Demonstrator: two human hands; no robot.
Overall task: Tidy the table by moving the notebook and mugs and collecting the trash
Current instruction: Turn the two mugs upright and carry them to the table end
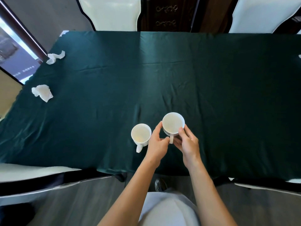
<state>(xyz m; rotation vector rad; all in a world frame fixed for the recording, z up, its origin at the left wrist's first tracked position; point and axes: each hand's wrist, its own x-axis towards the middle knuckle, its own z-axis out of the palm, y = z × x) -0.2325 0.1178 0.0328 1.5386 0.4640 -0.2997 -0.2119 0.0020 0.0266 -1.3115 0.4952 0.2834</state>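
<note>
Two white mugs are near the front edge of the green-clothed table (211, 95). The right mug (173, 122) is gripped from both sides: my left hand (157, 144) wraps its left wall and my right hand (187, 142) its right wall, with its handle pointing toward me between the hands. The left mug (141, 133) stands upright just left of my left hand, handle toward me, untouched. Two crumpled white tissues lie at the table's left edge, one nearer (42, 92) and one farther back (55, 57). No notebook is in view.
White-covered chairs stand at the far side (110, 13) and far right (263, 15), and another at the near left (32, 173). A dark wooden cabinet (166, 13) is behind the table. A small white scrap (299, 56) shows at the right edge.
</note>
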